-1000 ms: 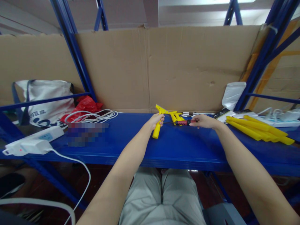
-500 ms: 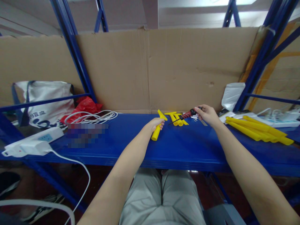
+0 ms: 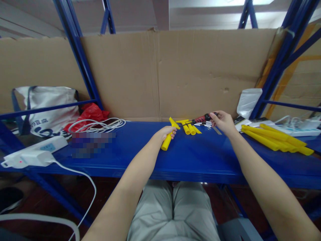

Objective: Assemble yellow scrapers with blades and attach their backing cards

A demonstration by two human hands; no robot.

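Note:
My left hand [image 3: 169, 132] is wrapped round the stem of a yellow T-shaped plastic piece [image 3: 166, 143], which tilts over the blue shelf. In my right hand [image 3: 223, 121] is a screwdriver [image 3: 200, 119] with a red and black handle, gripped by its back end. Its dark shaft points left, and the tip is at the head of the yellow piece; whether it touches or enters it is too small to tell. Behind the shaft, several more yellow pieces [image 3: 191, 129] lie on the shelf. A small flat metal strip [image 3: 217, 130] lies below my right hand.
Long yellow tubes [image 3: 276, 140] are stacked at the right, near a white power strip [image 3: 298, 129]. To the left are a coiled white cable [image 3: 97, 125], a red plastic bag [image 3: 91, 113], a cloth bag [image 3: 51, 108] and another power strip [image 3: 37, 150]. Cardboard [image 3: 120, 77] walls the back.
My right hand has turned the screwdriver more level, and its tip has moved up and left to the head of the yellow piece. My left hand has barely moved.

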